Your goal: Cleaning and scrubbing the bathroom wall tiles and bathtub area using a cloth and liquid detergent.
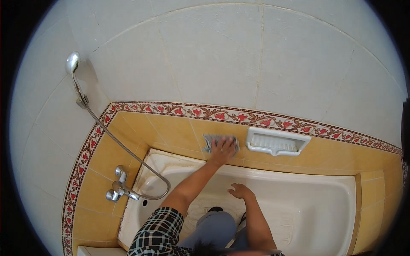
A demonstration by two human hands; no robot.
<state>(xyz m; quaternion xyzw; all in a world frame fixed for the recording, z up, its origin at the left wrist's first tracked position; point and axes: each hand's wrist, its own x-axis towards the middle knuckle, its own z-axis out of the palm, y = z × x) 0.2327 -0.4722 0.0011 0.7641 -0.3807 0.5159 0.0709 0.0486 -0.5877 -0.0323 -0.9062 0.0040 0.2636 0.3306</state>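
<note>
My left hand [223, 150] presses a grey cloth [209, 140] flat against the yellow wall tiles [166, 131], its fingers spread over the fabric. The hand is slightly blurred. Just to its right, a white ceramic soap dish [278, 141] is set into the wall, apart from the fingers. My right hand [241, 191] hangs over the white bathtub [307, 204], below and to the right of the left one. Its fingers are apart and nothing shows in them.
At the left, a chrome mixer tap [120, 188] juts from the wall. A metal shower hose [128, 148] loops over the tub's corner from a hand shower [73, 64]. My bent leg [214, 228] is inside the tub. A floral border [221, 116] runs under white tiles [211, 64].
</note>
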